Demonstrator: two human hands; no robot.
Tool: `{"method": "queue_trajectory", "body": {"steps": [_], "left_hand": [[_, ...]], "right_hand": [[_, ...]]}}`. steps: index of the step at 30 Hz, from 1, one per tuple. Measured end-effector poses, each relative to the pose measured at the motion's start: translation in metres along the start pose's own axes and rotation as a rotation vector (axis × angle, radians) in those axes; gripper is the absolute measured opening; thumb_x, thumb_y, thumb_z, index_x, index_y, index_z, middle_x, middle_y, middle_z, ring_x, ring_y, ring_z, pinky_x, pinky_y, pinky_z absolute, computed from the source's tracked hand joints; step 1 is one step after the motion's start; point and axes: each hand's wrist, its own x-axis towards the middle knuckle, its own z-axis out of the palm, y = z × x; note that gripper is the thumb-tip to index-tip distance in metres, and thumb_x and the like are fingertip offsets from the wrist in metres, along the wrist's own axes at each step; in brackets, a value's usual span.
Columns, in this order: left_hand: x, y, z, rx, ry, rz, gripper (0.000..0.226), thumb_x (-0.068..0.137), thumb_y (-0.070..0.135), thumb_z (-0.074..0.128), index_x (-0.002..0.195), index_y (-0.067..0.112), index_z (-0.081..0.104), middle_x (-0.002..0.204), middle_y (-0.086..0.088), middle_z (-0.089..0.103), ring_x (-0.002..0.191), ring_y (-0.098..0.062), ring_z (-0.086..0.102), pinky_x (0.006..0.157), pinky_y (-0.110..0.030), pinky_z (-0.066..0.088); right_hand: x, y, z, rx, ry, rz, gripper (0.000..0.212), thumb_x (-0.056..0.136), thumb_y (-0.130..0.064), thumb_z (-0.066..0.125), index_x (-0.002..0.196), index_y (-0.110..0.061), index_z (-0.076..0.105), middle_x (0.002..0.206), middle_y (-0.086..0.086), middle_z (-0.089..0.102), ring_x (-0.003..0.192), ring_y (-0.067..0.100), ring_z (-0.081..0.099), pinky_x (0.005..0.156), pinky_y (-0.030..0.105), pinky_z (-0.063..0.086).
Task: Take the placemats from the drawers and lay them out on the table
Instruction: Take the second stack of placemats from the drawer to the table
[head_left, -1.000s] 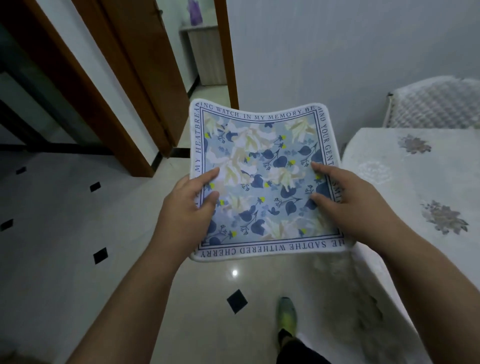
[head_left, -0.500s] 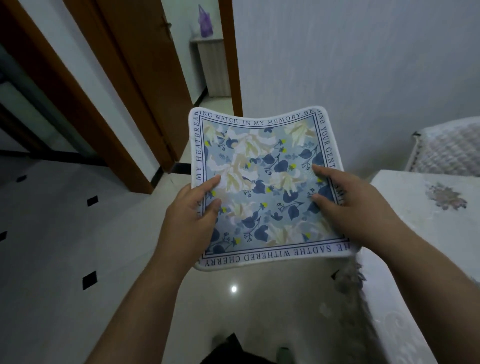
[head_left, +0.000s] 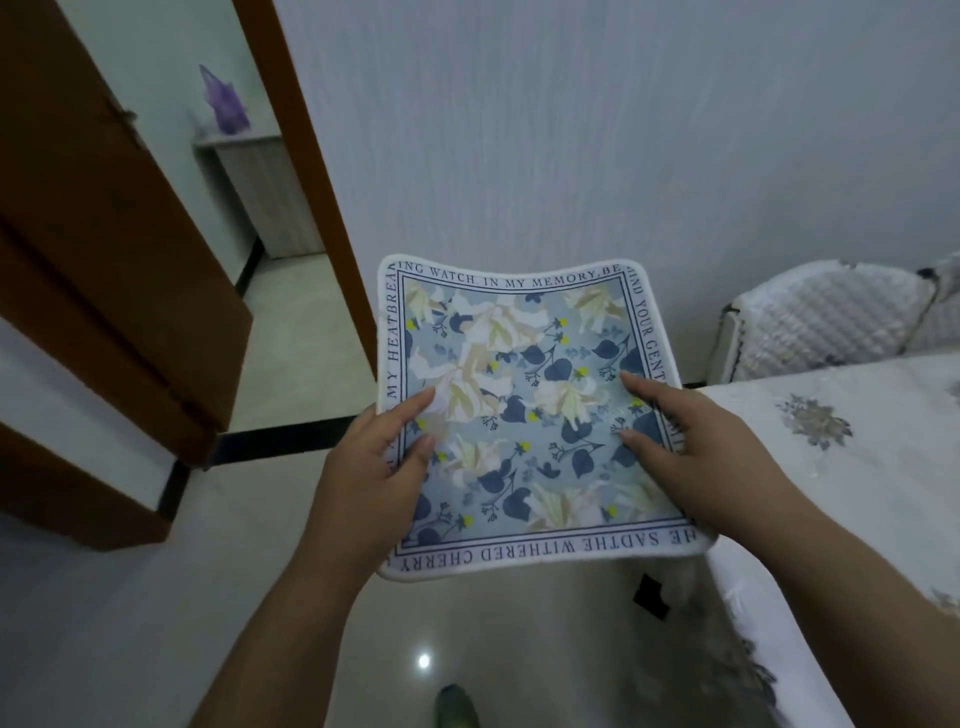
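Note:
A square placemat (head_left: 524, 395) with a blue floral print and a white lettered border is held flat in the air over the floor. My left hand (head_left: 371, 467) grips its left edge, thumb on top. My right hand (head_left: 685, 452) grips its right edge, fingers spread over the print. The table (head_left: 841, 499), covered by a white cloth with embroidered flowers, lies to the right, and the mat's right corner reaches its near-left corner.
A chair with a white quilted cover (head_left: 821, 322) stands behind the table by the wall. A brown wooden door (head_left: 119, 270) is open at the left, with a doorway past it. My shoe (head_left: 454, 706) shows on the glossy tiled floor (head_left: 156, 597).
The view has tilted up and swung left, so the table sits further right and lower. The mat stays in both hands, lower in view.

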Motion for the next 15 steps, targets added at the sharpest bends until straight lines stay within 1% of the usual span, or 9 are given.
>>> {"method": "queue_trajectory", "body": {"steps": [2,3,5,7,11,13,15], "left_hand": [[0.031,-0.006,-0.004,-0.023,-0.044,0.013,0.039,0.098,0.020,0.064,0.134,0.037,0.064,0.121,0.026,0.054,0.111,0.023,0.048,0.092,-0.007,0.044],[0.045,-0.009,-0.007,-0.030,-0.064,0.023,0.039,0.098,0.020,0.064,0.134,0.037,0.064,0.121,0.025,0.054,0.110,0.024,0.048,0.092,-0.007,0.044],[0.072,-0.014,-0.009,-0.027,-0.104,0.049,0.039,0.098,0.020,0.064,0.134,0.037,0.064,0.120,0.026,0.053,0.108,0.026,0.048,0.090,-0.002,0.042],[0.097,-0.017,-0.010,-0.026,-0.145,0.065,0.039,0.098,0.019,0.064,0.134,0.036,0.064,0.119,0.029,0.051,0.106,0.027,0.048,0.086,0.004,0.040],[0.143,-0.017,0.001,-0.049,-0.206,0.093,0.039,0.098,0.017,0.064,0.131,0.038,0.064,0.121,0.025,0.054,0.104,0.025,0.050,0.078,0.004,0.041],[0.168,-0.017,0.011,-0.053,-0.232,0.107,0.039,0.099,0.017,0.063,0.131,0.039,0.064,0.120,0.025,0.053,0.103,0.026,0.050,0.075,0.004,0.041],[0.194,-0.015,0.024,-0.039,-0.255,0.120,0.039,0.099,0.018,0.063,0.131,0.039,0.063,0.118,0.028,0.052,0.102,0.027,0.049,0.075,0.004,0.040]], "right_hand": [[0.016,-0.007,0.008,0.014,0.029,0.032,0.060,0.092,-0.039,0.068,0.146,-0.044,0.045,0.139,-0.008,0.055,0.104,0.003,0.050,0.089,0.020,0.040],[0.023,-0.010,0.012,0.027,0.049,0.049,0.060,0.092,-0.038,0.068,0.146,-0.044,0.045,0.139,-0.008,0.055,0.105,0.004,0.051,0.090,0.020,0.039],[0.034,-0.015,0.019,0.038,0.083,0.080,0.059,0.091,-0.038,0.068,0.146,-0.044,0.045,0.139,-0.008,0.055,0.112,0.008,0.054,0.092,0.021,0.040],[0.047,-0.018,0.024,0.028,0.098,0.104,0.059,0.091,-0.038,0.068,0.146,-0.043,0.046,0.139,-0.008,0.055,0.115,0.009,0.054,0.093,0.022,0.040],[0.076,-0.019,0.026,0.028,0.126,0.160,0.059,0.092,-0.036,0.068,0.146,-0.042,0.045,0.140,-0.007,0.054,0.120,0.012,0.055,0.094,0.022,0.040],[0.095,-0.015,0.025,0.035,0.148,0.183,0.059,0.092,-0.035,0.068,0.146,-0.041,0.046,0.142,-0.008,0.054,0.120,0.012,0.055,0.094,0.023,0.042],[0.115,-0.008,0.023,0.047,0.166,0.205,0.059,0.092,-0.035,0.068,0.146,-0.041,0.046,0.142,-0.007,0.054,0.119,0.012,0.055,0.096,0.027,0.046]]}}
